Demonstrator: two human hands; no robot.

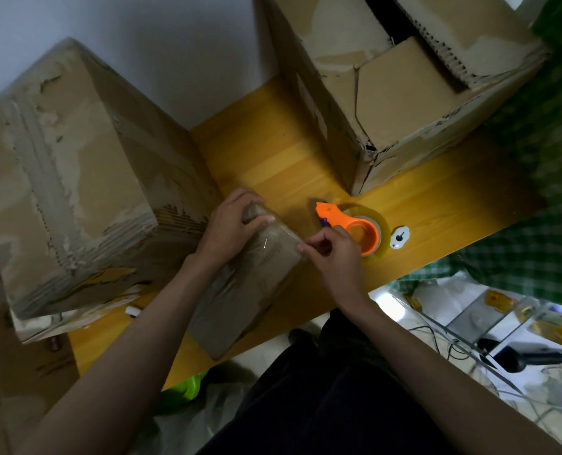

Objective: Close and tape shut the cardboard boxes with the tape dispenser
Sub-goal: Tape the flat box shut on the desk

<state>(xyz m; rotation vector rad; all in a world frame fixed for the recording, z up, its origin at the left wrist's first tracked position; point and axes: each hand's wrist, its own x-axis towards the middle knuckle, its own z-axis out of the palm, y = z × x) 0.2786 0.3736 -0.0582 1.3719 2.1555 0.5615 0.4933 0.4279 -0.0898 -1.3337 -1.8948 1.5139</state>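
1. My left hand (pixel 232 224) grips the far end of the small box (pixel 250 280) on the table (pixel 273 149).
2. My right hand (pixel 333 254) pinches its corner.
3. The orange tape dispenser (pixel 355 226) lies just beside it.

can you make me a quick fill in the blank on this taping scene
1. The tape dispenser lying on the table is ____ in colour.
2. Both hands are on the ____ box, the one nearest the person.
3. The left hand holds that box's far end while the right hand pinches at its ____ corner.
4. The box at the far right has its top flaps ____.

Missing words: orange; small; right; open
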